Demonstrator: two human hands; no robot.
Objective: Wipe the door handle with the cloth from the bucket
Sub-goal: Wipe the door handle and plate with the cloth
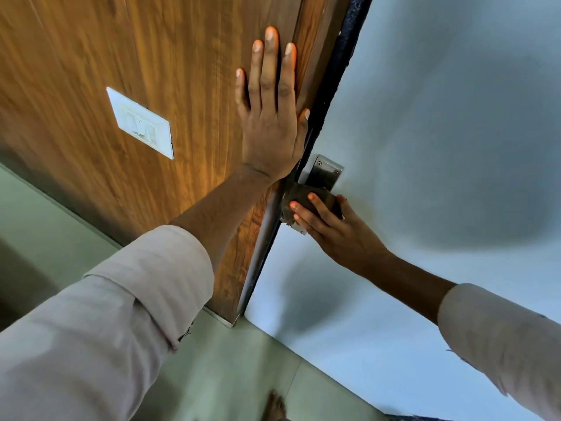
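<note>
My left hand lies flat with fingers spread against the brown wooden panel, just left of the dark door edge. My right hand is closed around a dark grey cloth that is wrapped over the door handle. The handle itself is hidden under the cloth and my fingers. Only its steel backplate, with screws at the top, shows above the cloth on the pale blue door. No bucket is in view.
A white switch plate sits on the wooden panel, left of my left hand. Greenish floor tiles lie below. A bare foot shows at the bottom edge. A black frame strip runs between the panel and the door.
</note>
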